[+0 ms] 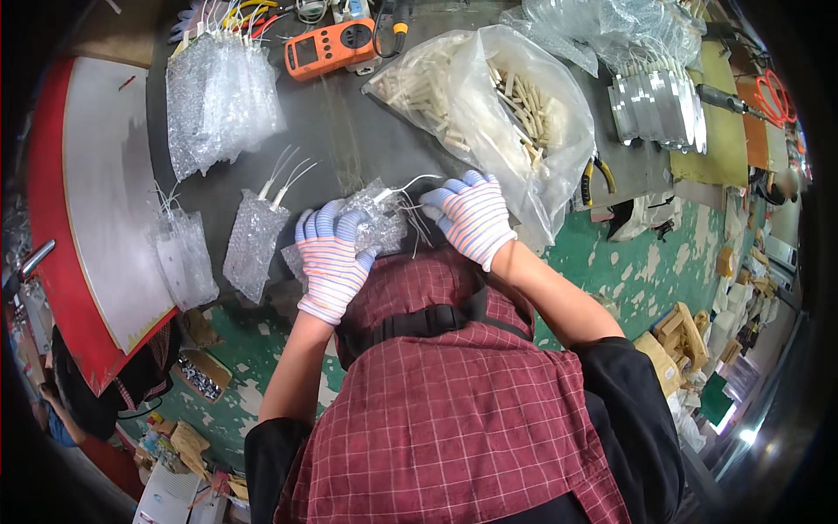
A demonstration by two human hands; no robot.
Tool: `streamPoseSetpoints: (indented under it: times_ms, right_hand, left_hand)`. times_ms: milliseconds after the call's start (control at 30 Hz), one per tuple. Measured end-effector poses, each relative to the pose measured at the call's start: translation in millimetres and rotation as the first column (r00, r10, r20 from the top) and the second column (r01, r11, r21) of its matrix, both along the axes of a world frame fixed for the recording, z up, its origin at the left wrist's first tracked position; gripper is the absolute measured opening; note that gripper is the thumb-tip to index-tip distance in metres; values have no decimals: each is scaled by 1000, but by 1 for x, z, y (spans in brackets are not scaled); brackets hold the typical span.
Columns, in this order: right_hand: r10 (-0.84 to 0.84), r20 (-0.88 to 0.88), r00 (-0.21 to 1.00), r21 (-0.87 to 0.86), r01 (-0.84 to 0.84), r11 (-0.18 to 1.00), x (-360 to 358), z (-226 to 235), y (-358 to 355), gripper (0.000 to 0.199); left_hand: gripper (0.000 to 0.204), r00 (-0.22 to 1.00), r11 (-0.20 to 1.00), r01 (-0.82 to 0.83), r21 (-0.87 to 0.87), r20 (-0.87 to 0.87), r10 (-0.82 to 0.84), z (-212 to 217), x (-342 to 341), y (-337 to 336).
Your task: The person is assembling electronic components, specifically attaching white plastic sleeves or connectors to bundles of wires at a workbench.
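My left hand [330, 262], in a striped knit glove with blue fingertips, is closed on a bubble-wrapped packet [381, 223] at the near table edge. White wires stick out of the packet's right side. My right hand [471, 214], gloved alike, has its fingers pinched together at one of those thin wires; its fingertips are partly hidden. Left of my left hand lies another bubble-wrapped packet [255, 240] with two white connectors and wires pointing away from me. Further left, a wrapped packet [185, 258] of flat pieces hangs slightly over the table edge.
An open plastic bag [559, 188] of cream tubular pieces stands behind my right hand. Bubble-wrapped bundles [218, 105] lie far left, silvery flat pieces [656, 106] far right. An orange meter [327, 50] sits at the back. Pliers [599, 177] lie right of the bag.
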State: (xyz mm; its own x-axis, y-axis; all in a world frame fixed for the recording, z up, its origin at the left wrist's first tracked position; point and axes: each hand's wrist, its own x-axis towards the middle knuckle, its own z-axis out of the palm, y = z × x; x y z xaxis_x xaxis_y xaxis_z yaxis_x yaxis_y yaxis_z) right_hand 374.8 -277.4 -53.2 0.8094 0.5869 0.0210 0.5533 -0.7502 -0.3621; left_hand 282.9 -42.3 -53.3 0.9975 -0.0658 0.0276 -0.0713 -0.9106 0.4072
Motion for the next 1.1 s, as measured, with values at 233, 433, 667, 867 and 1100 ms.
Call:
streamPoseSetpoints:
  times_ms: [233, 433, 667, 867, 1100]
  right_hand:
    - [-163, -116, 980, 141, 178, 974, -9, 12, -31, 12]
    - [-54, -80, 995, 79, 60, 995, -8, 26, -22, 13]
    - [-450, -135, 883, 249, 470, 847, 40, 48, -83, 17]
    - [-526, -38, 849, -391, 472, 790, 97, -19, -105, 20]
    - [-361, -81, 929, 233, 370, 899, 39, 39, -88, 19]
  left_hand:
    - [64, 988, 983, 154, 99, -7, -154, 19, 20, -22]
    - [36, 951, 927, 285, -242, 194, -241, -25, 35, -57]
    - [23, 923, 916, 346, -204, 249, -293, -23, 42, -64]
    - [24, 927, 929, 347, -127, 196, -320, -17, 48, -69]
    - [12, 977, 971, 167, -172, 160, -140, -22, 47, -76]
